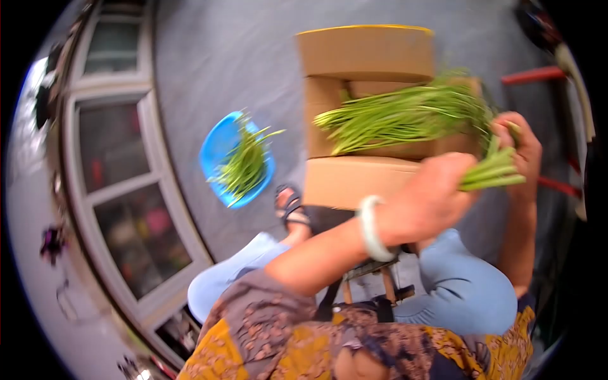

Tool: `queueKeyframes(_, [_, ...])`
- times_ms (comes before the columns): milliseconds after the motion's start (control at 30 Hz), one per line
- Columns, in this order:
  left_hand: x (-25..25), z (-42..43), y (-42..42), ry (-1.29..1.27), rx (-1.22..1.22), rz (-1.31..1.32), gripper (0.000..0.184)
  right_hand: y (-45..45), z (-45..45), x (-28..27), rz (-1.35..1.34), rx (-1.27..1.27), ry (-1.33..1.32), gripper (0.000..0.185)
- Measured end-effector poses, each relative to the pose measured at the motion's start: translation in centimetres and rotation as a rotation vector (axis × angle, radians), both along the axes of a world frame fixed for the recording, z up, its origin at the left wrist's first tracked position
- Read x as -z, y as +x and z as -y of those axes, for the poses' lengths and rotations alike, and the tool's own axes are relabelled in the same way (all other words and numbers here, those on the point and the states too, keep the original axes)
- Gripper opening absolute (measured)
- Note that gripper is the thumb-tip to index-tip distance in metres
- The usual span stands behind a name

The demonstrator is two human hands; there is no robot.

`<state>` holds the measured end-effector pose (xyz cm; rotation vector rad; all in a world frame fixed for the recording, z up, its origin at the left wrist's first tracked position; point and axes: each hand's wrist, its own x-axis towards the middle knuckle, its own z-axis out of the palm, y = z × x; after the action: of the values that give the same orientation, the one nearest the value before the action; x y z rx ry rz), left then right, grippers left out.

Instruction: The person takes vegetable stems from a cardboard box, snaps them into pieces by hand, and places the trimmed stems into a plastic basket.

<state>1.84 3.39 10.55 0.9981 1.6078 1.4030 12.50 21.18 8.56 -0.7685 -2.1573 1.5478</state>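
Observation:
My left hand (437,196), with a pale bangle (375,229) on its wrist, is wrapped round a small bunch of green leafy vegetable stalks (495,172). The cut ends of this bunch point right. Close beside it, my right hand (522,142) is closed with fingers curled, and a short bit of green stalk shows at its fingers. A large heap of long green stalks (405,117) lies across the open cardboard box (364,174) just beyond my hands, its leafy end to the right and blurred.
On the grey floor (253,57) to the left stands a blue plastic basin (218,142) holding some green stalks (244,164). A glass-fronted cabinet (142,196) runs along the left side. Red chair or stool legs (535,75) stand at the right. My knees flank the box's near side.

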Motion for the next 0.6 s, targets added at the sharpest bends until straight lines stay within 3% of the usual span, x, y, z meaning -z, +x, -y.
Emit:
queueKeyframes(33, [0.3,0.1,0.4,0.066,-0.067,-0.106,0.008,-0.1,-0.2,0.4,0.018,0.039,-0.087,0.008])
queueKeyframes(167, [-2.0,3.5,-2.9,-0.051,-0.194,0.340,0.024,0.4,-0.9,2.0,-0.085,0.038,-0.154,0.009])
queueKeyframes(200, [-2.9,5.3,-4.9,-0.182,-0.198,0.209,0.027,0.5,-1.1,2.2,-0.070,0.024,-0.191,0.010])
queueKeyframes(267, [-2.8,8.9,-8.1,-0.049,-0.349,0.114,0.034,0.6,-0.9,2.4,-0.055,0.025,-0.203,0.010])
queueKeyframes(600, [-3.4,27.5,-22.0,-0.120,-1.102,0.359,0.033,1.1,-1.1,4.2,0.037,-0.029,-0.209,0.010])
